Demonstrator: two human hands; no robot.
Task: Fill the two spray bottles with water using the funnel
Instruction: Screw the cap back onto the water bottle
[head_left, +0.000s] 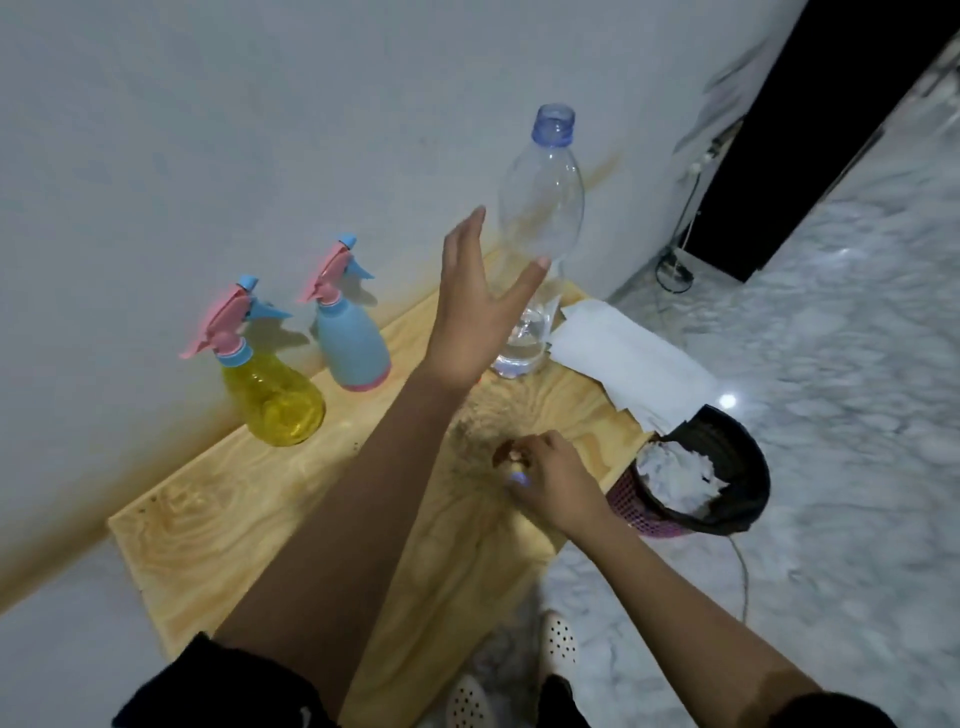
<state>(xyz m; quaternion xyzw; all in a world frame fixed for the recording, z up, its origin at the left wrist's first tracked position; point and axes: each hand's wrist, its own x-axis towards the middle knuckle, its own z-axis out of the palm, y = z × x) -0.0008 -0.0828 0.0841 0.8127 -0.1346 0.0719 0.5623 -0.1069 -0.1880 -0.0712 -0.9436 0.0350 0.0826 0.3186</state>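
Observation:
Two spray bottles stand by the wall on the wooden table (218, 525), both with pink-and-blue trigger heads screwed on: a yellow see-through one (275, 400) on the left and a light blue one (353, 343) to its right. A tall clear water bottle (535, 249) stands uncapped further right, with a little water at its bottom. My left hand (478, 312) hovers open just left of that bottle, fingers spread, not touching it. My right hand (550, 478) rests low on the table, fingers closed on a small object, seemingly the bottle's cap. No funnel shows.
White paper sheets (623, 358) lie on the table's right end. A black-lined pink waste basket (701, 478) with crumpled paper stands on the marble floor beside the table. A cable runs along the floor. My feet in white perforated shoes (558, 644) show below.

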